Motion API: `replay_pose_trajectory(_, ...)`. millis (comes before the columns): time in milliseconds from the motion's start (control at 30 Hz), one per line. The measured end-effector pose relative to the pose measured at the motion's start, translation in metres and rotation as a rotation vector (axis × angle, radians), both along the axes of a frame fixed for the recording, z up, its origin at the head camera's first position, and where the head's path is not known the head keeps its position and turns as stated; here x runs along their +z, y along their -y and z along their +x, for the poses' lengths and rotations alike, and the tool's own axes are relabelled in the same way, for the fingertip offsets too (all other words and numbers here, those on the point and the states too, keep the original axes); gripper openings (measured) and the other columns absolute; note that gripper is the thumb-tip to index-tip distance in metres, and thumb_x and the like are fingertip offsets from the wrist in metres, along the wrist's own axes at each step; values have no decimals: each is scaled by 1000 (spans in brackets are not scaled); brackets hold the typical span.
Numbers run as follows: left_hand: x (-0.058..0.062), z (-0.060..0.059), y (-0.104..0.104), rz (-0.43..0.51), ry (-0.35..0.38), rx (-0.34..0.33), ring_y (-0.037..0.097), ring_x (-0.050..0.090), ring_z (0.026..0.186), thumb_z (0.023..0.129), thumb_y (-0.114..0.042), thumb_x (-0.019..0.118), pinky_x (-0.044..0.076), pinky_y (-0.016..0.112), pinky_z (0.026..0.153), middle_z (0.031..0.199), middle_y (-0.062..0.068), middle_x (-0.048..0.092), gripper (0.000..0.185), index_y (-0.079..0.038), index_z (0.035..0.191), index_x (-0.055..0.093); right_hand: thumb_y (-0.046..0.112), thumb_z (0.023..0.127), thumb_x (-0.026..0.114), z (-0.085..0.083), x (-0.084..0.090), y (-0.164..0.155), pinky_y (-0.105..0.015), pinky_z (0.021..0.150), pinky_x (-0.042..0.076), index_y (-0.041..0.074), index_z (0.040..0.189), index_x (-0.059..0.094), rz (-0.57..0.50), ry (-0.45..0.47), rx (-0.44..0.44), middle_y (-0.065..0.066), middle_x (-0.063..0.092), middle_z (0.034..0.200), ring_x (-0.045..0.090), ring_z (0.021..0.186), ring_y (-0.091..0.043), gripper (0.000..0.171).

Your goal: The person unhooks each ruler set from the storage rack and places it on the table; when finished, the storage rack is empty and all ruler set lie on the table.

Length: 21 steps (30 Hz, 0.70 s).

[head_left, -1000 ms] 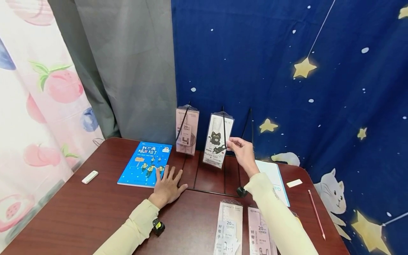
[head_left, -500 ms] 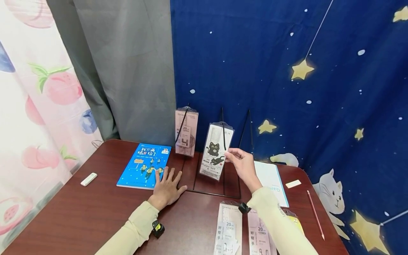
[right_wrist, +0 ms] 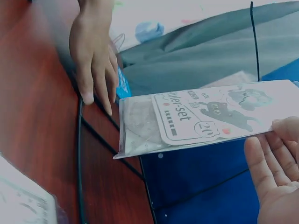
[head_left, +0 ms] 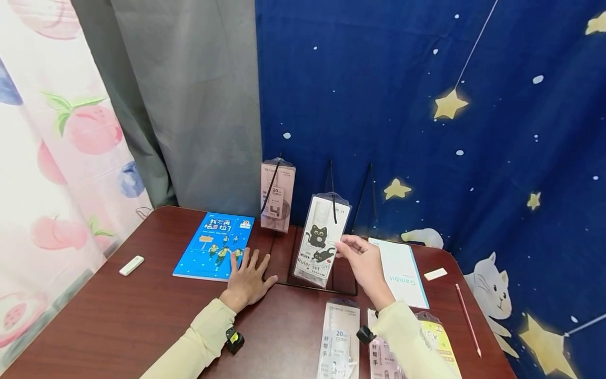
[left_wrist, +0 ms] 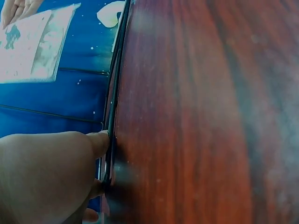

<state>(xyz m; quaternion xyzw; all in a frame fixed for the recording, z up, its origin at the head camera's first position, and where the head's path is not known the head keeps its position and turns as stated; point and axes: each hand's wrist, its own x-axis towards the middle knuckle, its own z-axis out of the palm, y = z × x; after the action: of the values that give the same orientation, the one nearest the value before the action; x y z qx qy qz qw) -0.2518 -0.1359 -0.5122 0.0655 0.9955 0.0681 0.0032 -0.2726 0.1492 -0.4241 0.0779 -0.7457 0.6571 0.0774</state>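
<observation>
My right hand [head_left: 364, 260] pinches the right edge of a clear ruler set packet [head_left: 322, 237], printed with black cats, between thumb and fingers. It hangs tilted in front of a black wire display rack [head_left: 364, 196], and the tip of the middle hook crosses in front of its top. The right wrist view shows the packet [right_wrist: 205, 114] held at its side, rulers visible inside. My left hand [head_left: 248, 281] lies with fingers spread at the rack's base, fingertips over the corner of a blue booklet [head_left: 213, 247]. In the left wrist view its fingers [left_wrist: 99, 142] touch the base wire.
A pink ruler packet [head_left: 277, 196] hangs on the left hook. Nearer me lie a beige packet [head_left: 338, 337], a pink packet [head_left: 385, 363] and a yellow one [head_left: 437, 337]. A white booklet [head_left: 400, 273], two erasers and a red pencil [head_left: 468, 320] are on the table.
My right hand has drawn the cat ruler set down and toward me along the middle hook. My left hand has stayed in place.
</observation>
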Motion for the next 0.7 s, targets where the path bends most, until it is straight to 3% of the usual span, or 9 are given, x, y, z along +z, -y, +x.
replay_pose_trajectory(333, 2, 0, -1, -1, 12, -4, 45, 21, 158, 106, -52, 49, 6, 74, 123, 165, 21, 37, 66, -14, 159, 43, 16, 92, 79, 43, 0, -7, -25, 79, 62, 0, 107, 75, 59, 44, -10, -4, 78, 89, 76, 78, -20, 22)
replay_pose_trajectory(700, -1, -1, 0, -7, 9, -3, 44, 21, 159, 106, -52, 48, 6, 74, 123, 166, 20, 36, 66, -14, 159, 43, 16, 93, 78, 74, 5, -7, -31, 80, 64, -1, 104, 75, 52, 70, 11, -7, 78, 90, 76, 77, -17, 20)
